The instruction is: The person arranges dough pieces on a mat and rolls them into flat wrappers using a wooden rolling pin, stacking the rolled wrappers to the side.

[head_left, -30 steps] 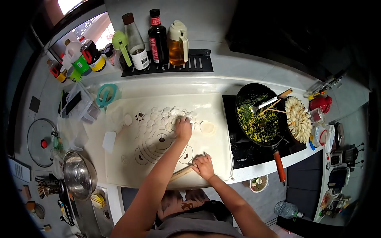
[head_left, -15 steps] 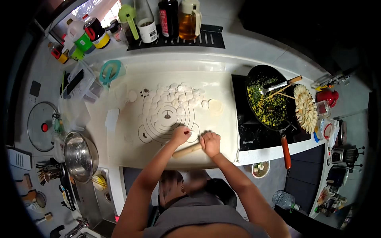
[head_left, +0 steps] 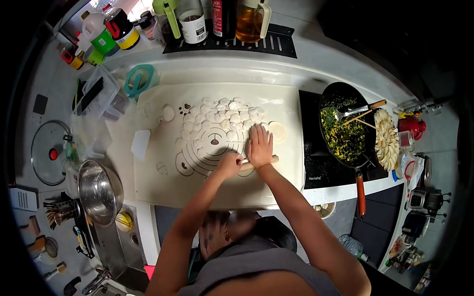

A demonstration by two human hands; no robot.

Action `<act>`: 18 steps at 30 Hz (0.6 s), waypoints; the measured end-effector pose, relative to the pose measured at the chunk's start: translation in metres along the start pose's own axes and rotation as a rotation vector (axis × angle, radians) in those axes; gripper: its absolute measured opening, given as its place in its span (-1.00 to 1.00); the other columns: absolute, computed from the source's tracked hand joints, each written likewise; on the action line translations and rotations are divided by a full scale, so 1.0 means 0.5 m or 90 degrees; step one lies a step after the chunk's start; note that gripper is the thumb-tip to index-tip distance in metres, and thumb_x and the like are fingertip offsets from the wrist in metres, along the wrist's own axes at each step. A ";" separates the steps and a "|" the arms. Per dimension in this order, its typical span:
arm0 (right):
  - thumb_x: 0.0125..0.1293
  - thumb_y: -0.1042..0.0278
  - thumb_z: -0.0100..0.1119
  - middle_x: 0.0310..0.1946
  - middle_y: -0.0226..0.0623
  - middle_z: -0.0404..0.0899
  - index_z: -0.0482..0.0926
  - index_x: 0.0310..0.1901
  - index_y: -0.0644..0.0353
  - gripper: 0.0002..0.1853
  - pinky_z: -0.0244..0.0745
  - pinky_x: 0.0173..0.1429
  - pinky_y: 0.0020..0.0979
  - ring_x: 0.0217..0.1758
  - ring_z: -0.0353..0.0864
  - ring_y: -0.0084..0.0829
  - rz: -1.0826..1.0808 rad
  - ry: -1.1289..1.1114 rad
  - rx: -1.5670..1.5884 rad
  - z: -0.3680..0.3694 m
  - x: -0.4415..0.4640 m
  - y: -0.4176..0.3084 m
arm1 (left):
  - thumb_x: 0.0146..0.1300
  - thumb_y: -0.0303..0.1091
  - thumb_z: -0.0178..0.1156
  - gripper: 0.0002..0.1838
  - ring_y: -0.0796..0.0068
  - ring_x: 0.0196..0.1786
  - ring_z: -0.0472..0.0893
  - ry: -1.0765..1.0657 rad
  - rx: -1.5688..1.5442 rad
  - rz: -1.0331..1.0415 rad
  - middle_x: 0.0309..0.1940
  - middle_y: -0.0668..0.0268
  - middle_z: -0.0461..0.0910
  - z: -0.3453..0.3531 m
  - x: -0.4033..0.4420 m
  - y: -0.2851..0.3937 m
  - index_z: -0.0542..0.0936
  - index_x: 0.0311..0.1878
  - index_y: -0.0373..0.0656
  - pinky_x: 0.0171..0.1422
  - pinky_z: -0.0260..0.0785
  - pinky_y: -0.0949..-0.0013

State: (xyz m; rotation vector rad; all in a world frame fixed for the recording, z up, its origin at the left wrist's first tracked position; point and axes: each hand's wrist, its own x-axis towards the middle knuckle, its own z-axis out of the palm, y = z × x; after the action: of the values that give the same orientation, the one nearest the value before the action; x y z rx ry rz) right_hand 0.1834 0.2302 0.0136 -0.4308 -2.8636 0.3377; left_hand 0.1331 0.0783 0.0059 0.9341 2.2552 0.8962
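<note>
My right hand [head_left: 260, 146] lies flat over a wooden rolling pin [head_left: 272, 160], fingers stretched forward and palm pressing on it. Just left of it, my left hand [head_left: 230, 165] is closed in a pinch on the edge of a small piece of dough [head_left: 244, 161], mostly hidden by my hands and the pin. Beyond my hands, many small flattened dough pieces [head_left: 217, 116] are spread over the pale printed mat [head_left: 163, 190]. A stack of round rolled wrappers [head_left: 277, 131] sits to their right. One lone dough piece [head_left: 168, 112] lies at the left.
A wok [head_left: 345, 128] of chopped green and yellow filling stands on the black cooktop [head_left: 316, 148], its handle [head_left: 360, 192] jutting forward. Folded dumplings [head_left: 386, 140] are beside it. At left are a white scraper [head_left: 140, 144] and a steel bowl [head_left: 100, 192]. Bottles line the back.
My right hand has moved forward from gripping the rolling pin's end to lying flat on it. The pin has moved forward and right. My left hand keeps its pinch. The camera view has shifted slightly.
</note>
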 end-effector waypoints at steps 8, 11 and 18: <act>0.33 0.22 -0.09 0.35 -0.07 0.22 0.24 0.31 0.26 -0.46 -0.10 0.48 0.03 0.44 0.13 -0.12 0.012 0.053 0.063 0.005 0.001 0.002 | 0.03 -0.36 0.29 -0.87 0.08 -0.19 0.57 0.036 0.000 0.079 -0.40 0.09 0.60 0.005 0.027 0.027 0.62 -0.36 -0.18 -0.10 0.41 0.15; 0.33 0.15 -0.06 0.34 -0.10 0.25 0.24 0.32 0.27 -0.42 -0.08 0.45 0.12 0.42 0.17 -0.09 -0.034 0.025 0.022 -0.031 -0.114 0.008 | 0.03 -0.38 0.33 -0.84 0.12 -0.29 0.58 0.119 -0.005 0.089 -0.46 0.10 0.58 0.017 0.002 0.018 0.55 -0.40 -0.22 -0.17 0.41 0.18; 0.26 0.17 -0.02 0.36 -0.11 0.22 0.24 0.34 0.22 -0.38 -0.06 0.45 0.10 0.42 0.16 -0.09 -0.093 -0.031 0.002 -0.044 -0.113 0.015 | 0.03 -0.42 0.34 -0.82 0.18 -0.31 0.61 0.153 -0.143 -0.028 -0.41 0.19 0.61 0.014 -0.047 0.028 0.53 -0.33 -0.20 -0.22 0.45 0.24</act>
State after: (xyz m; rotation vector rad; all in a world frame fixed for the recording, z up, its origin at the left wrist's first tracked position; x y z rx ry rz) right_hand 0.2437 0.2235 0.0218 -0.2129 -2.9202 0.3311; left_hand 0.1576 0.0706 0.0169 0.7050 2.2986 1.2690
